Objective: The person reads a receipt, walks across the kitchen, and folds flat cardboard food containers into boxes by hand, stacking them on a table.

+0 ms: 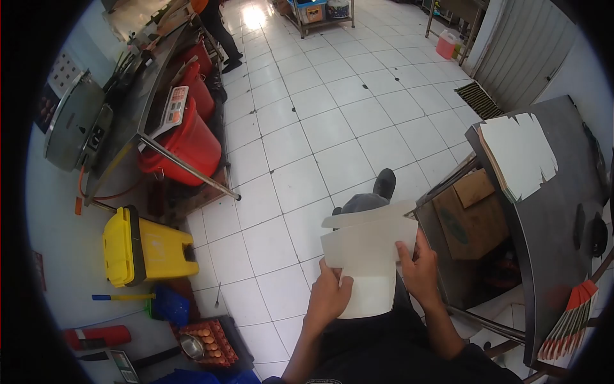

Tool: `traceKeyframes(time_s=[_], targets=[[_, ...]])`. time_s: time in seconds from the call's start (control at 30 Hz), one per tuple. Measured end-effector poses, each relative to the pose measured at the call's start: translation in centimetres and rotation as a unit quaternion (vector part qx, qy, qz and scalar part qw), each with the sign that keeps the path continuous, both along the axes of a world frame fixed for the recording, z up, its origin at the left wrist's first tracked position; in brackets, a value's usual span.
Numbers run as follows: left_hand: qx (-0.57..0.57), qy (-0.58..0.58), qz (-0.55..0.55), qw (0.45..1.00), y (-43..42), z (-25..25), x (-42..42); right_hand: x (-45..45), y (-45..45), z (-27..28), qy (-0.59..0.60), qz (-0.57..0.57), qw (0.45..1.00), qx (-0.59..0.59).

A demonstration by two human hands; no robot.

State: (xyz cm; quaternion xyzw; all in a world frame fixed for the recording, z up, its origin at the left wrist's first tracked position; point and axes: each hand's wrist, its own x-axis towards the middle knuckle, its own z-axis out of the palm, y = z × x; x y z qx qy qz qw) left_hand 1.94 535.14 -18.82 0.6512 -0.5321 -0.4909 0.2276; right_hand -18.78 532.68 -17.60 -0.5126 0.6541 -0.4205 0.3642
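Observation:
A pale, partly folded sheet of card (pixel 364 246) is held above my lap, its flaps standing up at different angles. My left hand (pixel 330 293) pinches its lower left side, with the thumb on the near face. On the right edge, my right hand (pixel 419 264) grips the card between thumb and fingers. Beside me on the right, a stack of flat white card sheets (pixel 521 150) lies on the dark table (pixel 550 256). Near that table's front corner is a fanned bundle of red-and-white packets (pixel 569 323).
Red tubs (pixel 192 144) sit under a metal table at left. Below them are a yellow bin (pixel 150 248) and a tray of eggs (pixel 214 342) with a metal bowl. Cardboard (pixel 470 214) fills the right table's shelf. A person (pixel 220 32) stands at the far left.

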Motion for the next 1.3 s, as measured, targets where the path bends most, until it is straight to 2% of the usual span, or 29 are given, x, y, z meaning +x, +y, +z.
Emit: traceKeyframes(time_s=[0.03,0.1,0.2,0.3,0.37,0.47,0.5,0.53,0.57,0.63,0.67,0.77,0.87,0.97,1.07,1.17,1.3], targets=[[0.000,-0.013,0.001,1.000,-0.2,0.8,-0.1,0.0,0.1,-0.4,-0.005,0.013,0.999,0.051],[0.010,-0.039,0.006,0.999,-0.4,2.6,-0.3,0.9,0.1,0.1,0.106,0.032,0.991,0.071],[-0.104,-0.077,0.010,0.992,-0.8,2.0,-0.6,1.9,-1.3,-1.1,0.209,0.041,0.974,0.084],[-0.052,-0.130,-0.099,0.985,-2.2,3.1,-0.4,2.5,-2.1,-1.5,0.242,0.075,0.966,0.053],[-0.069,-0.192,-0.163,0.965,-3.2,1.9,-0.2,2.5,-2.9,-0.8,0.237,0.122,0.963,0.033],[0.000,-0.213,-0.261,0.942,-6.8,1.0,1.1,1.5,-3.2,-1.3,0.106,0.159,0.981,0.040],[0.037,-0.208,-0.296,0.932,-8.2,0.8,1.8,1.3,-3.4,-1.6,0.096,0.165,0.981,0.029],[-0.002,-0.162,-0.286,0.944,-9.0,0.1,2.4,1.2,-3.3,-2.3,0.085,0.170,0.982,0.019],[-0.006,-0.104,-0.255,0.961,-9.4,-0.4,2.6,1.3,-3.1,-3.1,0.072,0.175,0.982,0.011],[-0.010,0.012,-0.188,0.982,-9.9,-1.2,3.0,2.0,-2.8,-5.3,-0.049,0.115,0.992,-0.032],[0.010,0.030,-0.149,0.988,-10.2,-2.7,3.0,2.4,-2.8,-6.3,-0.108,0.085,0.989,-0.054],[0.000,0.179,-0.040,0.983,-9.8,-7.1,1.9,2.2,-2.8,-8.1,-0.247,0.027,0.968,0.038],[0.036,0.263,0.018,0.964,-9.0,-7.4,1.0,1.6,-3.5,-7.1,-0.186,0.044,0.980,0.058],[-0.055,0.270,0.060,0.960,-8.1,-7.0,-0.2,1.1,-4.5,-5.3,-0.107,0.072,0.989,0.078],[-0.157,0.150,0.013,0.976,-8.1,-5.7,-0.4,2.0,-4.8,-5.0,0.026,0.100,0.995,0.015],[-0.235,0.023,-0.056,0.970,-9.0,-6.5,0.1,2.5,-4.6,-1.8,0.150,0.121,0.978,0.080],[-0.145,0.116,0.028,0.982,-9.5,-6.8,-0.6,2.9,-4.8,-1.6,0.193,0.124,0.969,0.090]])
